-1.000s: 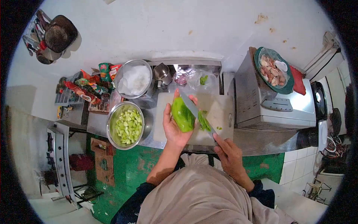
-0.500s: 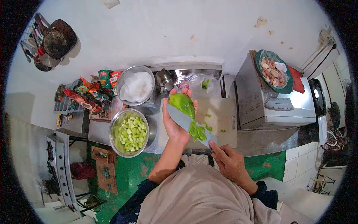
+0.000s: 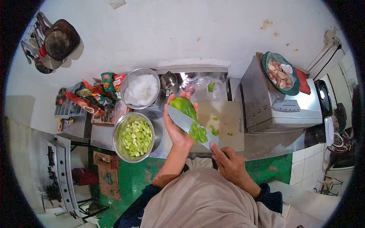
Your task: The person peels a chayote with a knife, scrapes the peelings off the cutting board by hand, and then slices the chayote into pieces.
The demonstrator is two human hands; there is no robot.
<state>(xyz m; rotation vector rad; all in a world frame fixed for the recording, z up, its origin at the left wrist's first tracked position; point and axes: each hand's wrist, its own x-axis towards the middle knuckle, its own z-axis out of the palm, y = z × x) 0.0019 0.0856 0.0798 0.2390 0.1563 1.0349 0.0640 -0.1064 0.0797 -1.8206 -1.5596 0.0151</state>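
In my left hand, palm up with the fingers curled around it, lies a glossy green pear-shaped vegetable, which looks like a chayote. My right hand grips a kitchen knife; its handle is hidden in the fingers. The wide blade lies slanted across the near side of the vegetable, apparently touching it. Thin green peelings cling to the blade's middle. Underneath is a pale cutting board, with a few green scraps on it. Pale green cubes fill much of a steel bowl on the left.
Behind that bowl, another bowl holds a white plastic bag, beside a steel jug. A clear bag lies behind the board. On the right stands a silver appliance with a green plate of food on top. Packets crowd the left.
The blade and my left hand with the vegetable have shifted slightly left in view. The peelings stay on the blade. The whole scene has moved a little with my head.
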